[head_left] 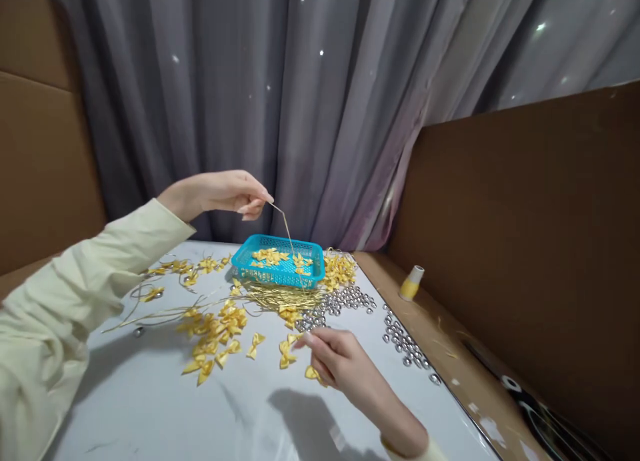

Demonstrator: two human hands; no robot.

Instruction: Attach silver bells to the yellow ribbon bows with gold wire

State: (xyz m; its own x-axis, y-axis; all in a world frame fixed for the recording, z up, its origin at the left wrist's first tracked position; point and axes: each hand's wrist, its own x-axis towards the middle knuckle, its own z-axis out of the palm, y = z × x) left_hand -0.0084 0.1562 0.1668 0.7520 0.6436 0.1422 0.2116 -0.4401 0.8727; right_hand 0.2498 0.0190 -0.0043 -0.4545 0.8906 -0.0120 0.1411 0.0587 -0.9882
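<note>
My left hand (233,193) is raised over the table's far side, thumb and finger pinching the end of a thin gold tie (287,226). The tie bends and hangs down in front of a blue plastic basket (278,274) holding a few yellow bows (270,256). Lower and to the right, my right hand (345,362) is closed in a pinch at the edge of a small yellow ribbon bow (288,351). Its fingertips partly cover the bow's corner. More yellow bows (215,334) lie loosely heaped left of this hand.
Gold ties (283,296) lie bundled before the basket. Silver beads (350,299) are scattered to its right, with more along the table's right edge. A white-and-yellow thread cone (411,283) and dark-handled scissors (530,401) rest on cardboard. Cardboard walls (525,234) and a grey curtain (240,101) surround the table.
</note>
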